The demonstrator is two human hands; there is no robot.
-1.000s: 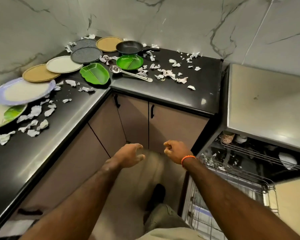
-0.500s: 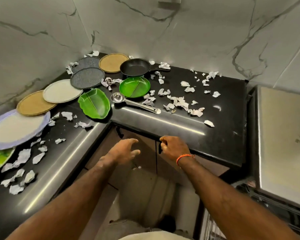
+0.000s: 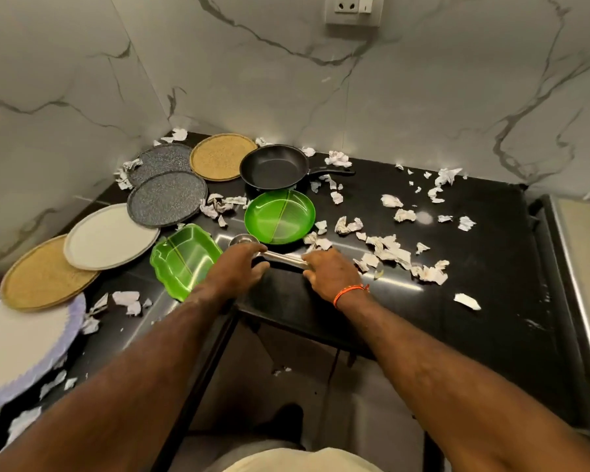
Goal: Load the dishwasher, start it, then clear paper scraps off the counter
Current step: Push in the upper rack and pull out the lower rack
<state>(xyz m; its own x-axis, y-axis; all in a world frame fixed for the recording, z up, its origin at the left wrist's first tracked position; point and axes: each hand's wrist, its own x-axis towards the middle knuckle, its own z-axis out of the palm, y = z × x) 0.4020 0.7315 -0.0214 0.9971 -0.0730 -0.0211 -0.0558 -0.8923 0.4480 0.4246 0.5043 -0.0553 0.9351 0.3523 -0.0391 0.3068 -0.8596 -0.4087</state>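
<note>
Both hands down on the long steel ladle at the near edge of the black stone counter: left hand curled over the bowl end, right hand, orange band at the wrist, gripping the handle end. Just left of the left hand, touching distance, a translucent green rectangular dish with scalloped rim. Just beyond the ladle, a round green divided plate, with crumpled white paper scraps strewn to its right and across most of the surface. Further back, a black non-stick frying pan, handle pointing right. Along the left run of counter, overlapping flat plates: lilac-rimmed, tan, cream, two speckled grey, another tan by the corner. Behind everything, white marble-veined wall with a socket high up.
</note>
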